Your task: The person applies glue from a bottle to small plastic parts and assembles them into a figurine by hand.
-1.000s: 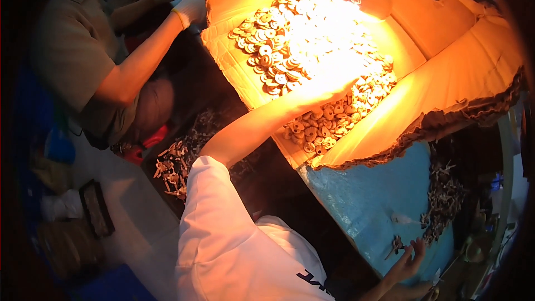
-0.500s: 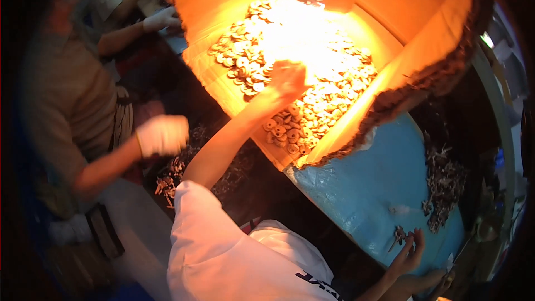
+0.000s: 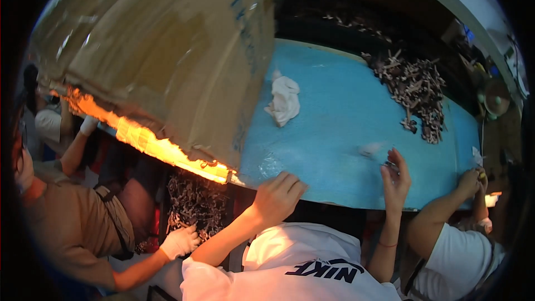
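Note:
My left hand (image 3: 280, 194) is at the near edge of the blue-covered table (image 3: 329, 100), beside the lower corner of a large cardboard box (image 3: 161, 67). Its fingers are curled together, and whatever they may hold is hidden. Over the table to its right, my right hand (image 3: 397, 178) is raised with thumb and fingers apart. A blurred pale scrap (image 3: 370, 148) is close to its fingertips. Nothing that I can make out sits in that hand. A crumpled white cloth or bag (image 3: 285, 100) lies on the table by the box.
Orange light glows along the box's torn lower edge (image 3: 150, 139). A heap of small branched dark pieces (image 3: 418, 92) covers the table's far right. At left, a co-worker's gloved hand (image 3: 181, 241) touches similar pieces (image 3: 195, 200). Another person's hands (image 3: 472, 181) work at right.
My left hand has come out of the lit box of round discs to the table's near edge. The view has swung right; the discs are out of sight. The co-worker's gloved hand has lowered.

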The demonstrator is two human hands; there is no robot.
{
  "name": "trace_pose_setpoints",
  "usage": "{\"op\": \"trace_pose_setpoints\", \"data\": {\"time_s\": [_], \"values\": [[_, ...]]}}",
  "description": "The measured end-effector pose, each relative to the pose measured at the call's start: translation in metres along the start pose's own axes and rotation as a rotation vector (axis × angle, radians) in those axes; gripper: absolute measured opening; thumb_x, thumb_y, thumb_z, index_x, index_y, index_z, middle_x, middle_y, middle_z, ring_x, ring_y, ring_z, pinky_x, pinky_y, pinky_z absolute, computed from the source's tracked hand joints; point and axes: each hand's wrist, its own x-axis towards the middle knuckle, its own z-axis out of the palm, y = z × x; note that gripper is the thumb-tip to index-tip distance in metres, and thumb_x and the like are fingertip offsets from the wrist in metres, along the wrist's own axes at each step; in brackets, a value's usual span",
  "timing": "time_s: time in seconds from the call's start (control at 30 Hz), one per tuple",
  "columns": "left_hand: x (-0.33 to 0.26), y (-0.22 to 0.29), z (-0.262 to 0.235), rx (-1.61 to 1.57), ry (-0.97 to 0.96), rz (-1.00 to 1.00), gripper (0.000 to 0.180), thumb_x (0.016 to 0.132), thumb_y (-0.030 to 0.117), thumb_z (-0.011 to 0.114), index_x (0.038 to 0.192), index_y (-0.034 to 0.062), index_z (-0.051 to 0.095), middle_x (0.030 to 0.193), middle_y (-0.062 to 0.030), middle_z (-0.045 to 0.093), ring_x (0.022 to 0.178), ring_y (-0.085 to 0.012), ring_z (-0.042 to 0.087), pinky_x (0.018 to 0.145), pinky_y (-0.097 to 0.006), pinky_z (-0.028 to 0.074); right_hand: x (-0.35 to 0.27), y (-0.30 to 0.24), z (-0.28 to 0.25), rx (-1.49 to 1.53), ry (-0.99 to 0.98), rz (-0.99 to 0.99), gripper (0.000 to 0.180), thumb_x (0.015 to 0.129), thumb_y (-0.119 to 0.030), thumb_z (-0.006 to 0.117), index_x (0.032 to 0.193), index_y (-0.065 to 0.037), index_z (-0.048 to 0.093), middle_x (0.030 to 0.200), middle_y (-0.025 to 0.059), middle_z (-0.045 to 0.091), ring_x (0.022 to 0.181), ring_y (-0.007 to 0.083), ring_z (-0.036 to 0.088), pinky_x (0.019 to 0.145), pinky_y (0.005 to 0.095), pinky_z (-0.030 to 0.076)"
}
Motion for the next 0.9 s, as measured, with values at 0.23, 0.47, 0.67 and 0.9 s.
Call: {"op": "trace_pose_setpoints", "data": {"time_s": [0.23, 0.47, 0.67, 0.9], "values": [[0.053, -0.026, 0.056, -0.008, -0.018, -0.037, 0.009, 0.07, 0.006, 0.065, 0.078, 0.006, 0.059, 0.074, -0.0044, 0.056, 0.065, -0.0241, 0.055, 0.049, -0.033, 0.043, 0.016, 0.001, 0.013, 0.04, -0.124, -0.021, 0.054, 0.072, 0.004, 0.062, 0.123, -0.002, 0.046, 0.117, 0.0134, 0.051, 0.104, 0.0222, 0.052, 0.079, 0.0296, 0.049], [0.106, -0.044, 0.041, 0.361, 0.076, -0.084, 0.013, 0.07, 0.011, 0.066, 0.079, 0.0056, 0.057, 0.084, -0.0053, 0.054, 0.078, -0.0241, 0.054, 0.055, -0.035, 0.048, 0.029, -0.002, 0.024, -0.067, -0.178, -0.041, 0.044, 0.071, -0.002, 0.066, 0.113, -0.001, 0.052, 0.106, 0.0127, 0.055, 0.097, 0.0255, 0.054, 0.074, 0.0291, 0.048], [0.103, -0.094, 0.05, 0.79, -0.123, -0.43, 0.016, 0.073, 0.015, 0.065, 0.084, 0.0043, 0.061, 0.084, -0.009, 0.057, 0.083, -0.0276, 0.055, 0.058, -0.038, 0.048, 0.03, 0.0, 0.026, -0.017, -0.168, -0.025, 0.027, 0.071, -0.004, 0.067, 0.095, 0.001, 0.056, 0.095, 0.0122, 0.059, 0.088, 0.0267, 0.057, 0.069, 0.0307, 0.046], [0.12, -0.055, 0.03, -0.453, 0.16, -0.595, 0.017, 0.079, 0.01, 0.063, 0.092, -0.0009, 0.064, 0.079, -0.0064, 0.063, 0.074, -0.0128, 0.057, 0.066, -0.024, 0.045, 0.023, -0.016, 0.003, 0.115, -0.24, 0.031, 0.022, 0.074, -0.012, 0.068, 0.086, 0.001, 0.054, 0.081, 0.0151, 0.062, 0.065, 0.0266, 0.061, 0.056, 0.031, 0.046]]}}
